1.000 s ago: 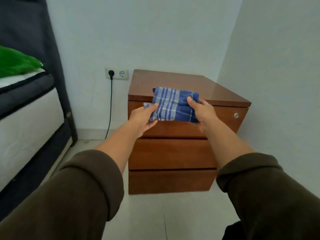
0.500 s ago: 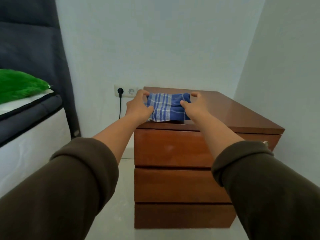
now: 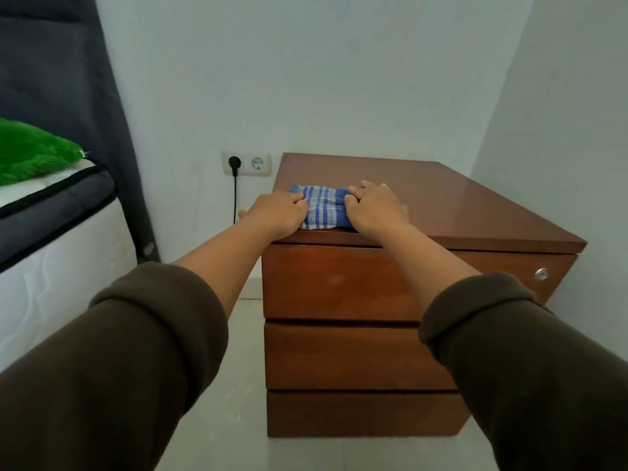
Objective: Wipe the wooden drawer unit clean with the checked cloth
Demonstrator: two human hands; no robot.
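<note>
Okay, I see the checked cloth [image 3: 324, 207] bunched on the top of the wooden drawer unit [image 3: 353, 283], near its front-left edge. Left hand [image 3: 278, 212] grips the cloth's left end with curled fingers, right hand [image 3: 373, 209] grips its right end. Wall socket [image 3: 246, 162] with a black plug sits left of the unit.

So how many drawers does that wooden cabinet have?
3, stacked down the front of the drawer unit: the top drawer under the checked cloth, the middle drawer, and the bottom drawer. An arm hides part of two.
</note>
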